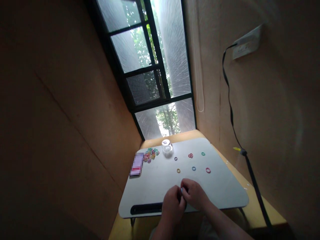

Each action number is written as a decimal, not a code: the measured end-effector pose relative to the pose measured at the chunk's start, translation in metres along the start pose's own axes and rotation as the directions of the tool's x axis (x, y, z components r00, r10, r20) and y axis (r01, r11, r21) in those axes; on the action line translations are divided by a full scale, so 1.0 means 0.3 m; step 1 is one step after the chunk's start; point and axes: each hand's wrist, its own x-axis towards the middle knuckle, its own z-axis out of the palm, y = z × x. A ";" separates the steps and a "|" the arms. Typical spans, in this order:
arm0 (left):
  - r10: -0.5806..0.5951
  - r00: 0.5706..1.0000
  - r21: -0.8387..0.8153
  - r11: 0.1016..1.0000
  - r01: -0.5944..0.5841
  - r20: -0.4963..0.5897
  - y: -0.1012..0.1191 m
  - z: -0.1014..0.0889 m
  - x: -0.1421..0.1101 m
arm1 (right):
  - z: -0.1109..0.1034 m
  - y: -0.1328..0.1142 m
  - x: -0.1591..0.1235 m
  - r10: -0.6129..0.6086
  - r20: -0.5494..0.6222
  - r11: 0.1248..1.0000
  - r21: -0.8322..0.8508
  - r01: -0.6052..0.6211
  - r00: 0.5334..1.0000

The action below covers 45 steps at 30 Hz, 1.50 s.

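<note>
My left hand [173,203] and my right hand [194,193] meet above the near edge of the white lap table [155,186]. Both are closed, with their fingertips together. A bit of something small and light blue [181,189] shows between them, probably a hair tie; the fingers hide most of it. Beyond the hands lie small ring-shaped hair ties: a yellow one [178,170], a blue one [194,168], a pink one [208,170], a dark purple one [175,159], a red cluster [190,155] and a green one [203,154].
A pile of mixed-colour hair ties [150,155] lies at the table's far left, beside a phone [137,165] with a blurred screen. A clear container [167,149] stands near the back edge. A black slot [146,208] runs along the front. A black cord [252,173] hangs at right.
</note>
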 end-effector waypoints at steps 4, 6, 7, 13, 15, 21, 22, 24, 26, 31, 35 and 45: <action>0.007 1.000 0.017 1.000 -0.007 0.004 0.002 0.001 0.003 | -0.008 0.001 0.006 0.003 0.005 1.000 0.024 -0.003 1.000; 0.008 1.000 0.023 1.000 -0.009 0.009 0.005 0.000 0.006 | -0.011 0.004 0.010 0.005 0.007 0.999 0.041 -0.005 1.000; 0.008 1.000 0.026 1.000 -0.008 0.011 0.006 0.000 0.008 | -0.011 0.005 0.012 0.005 0.008 0.999 0.048 -0.005 1.000; 0.004 1.000 0.035 0.999 -0.005 0.013 0.008 0.002 0.017 | -0.003 0.016 0.020 0.013 -0.004 0.998 0.067 -0.013 1.000; 0.002 1.000 0.036 0.999 -0.003 0.018 0.009 0.002 0.019 | -0.002 0.019 0.021 0.009 0.002 0.997 0.071 -0.010 1.000; 0.007 1.000 0.026 1.000 -0.007 0.016 0.013 -0.004 0.017 | -0.002 0.016 0.017 0.011 -0.003 0.999 0.051 -0.011 1.000; 0.006 1.000 0.025 1.000 -0.006 0.017 0.013 -0.006 0.016 | -0.002 0.014 0.016 0.013 -0.006 0.999 0.045 -0.013 1.000; 0.010 1.000 0.025 1.000 -0.010 0.017 0.014 -0.008 0.013 | -0.002 0.010 0.015 0.015 -0.007 0.999 0.035 -0.014 1.000; 0.018 1.000 0.027 0.999 -0.018 0.015 0.013 -0.009 0.011 | -0.002 0.007 0.015 0.014 -0.011 1.000 0.026 -0.014 1.000; 0.028 1.000 0.019 0.999 -0.028 0.008 0.009 -0.011 0.008 | -0.001 0.000 0.013 0.015 -0.008 1.000 0.005 -0.015 1.000; 0.035 0.999 -0.005 0.999 -0.035 0.010 0.008 -0.014 0.007 | 0.001 -0.006 0.013 0.024 -0.005 1.000 -0.010 -0.024 1.000; 0.051 0.999 -0.013 0.999 -0.051 0.008 0.003 -0.014 0.007 | 0.008 0.001 0.014 0.016 0.001 1.000 -0.016 -0.016 1.000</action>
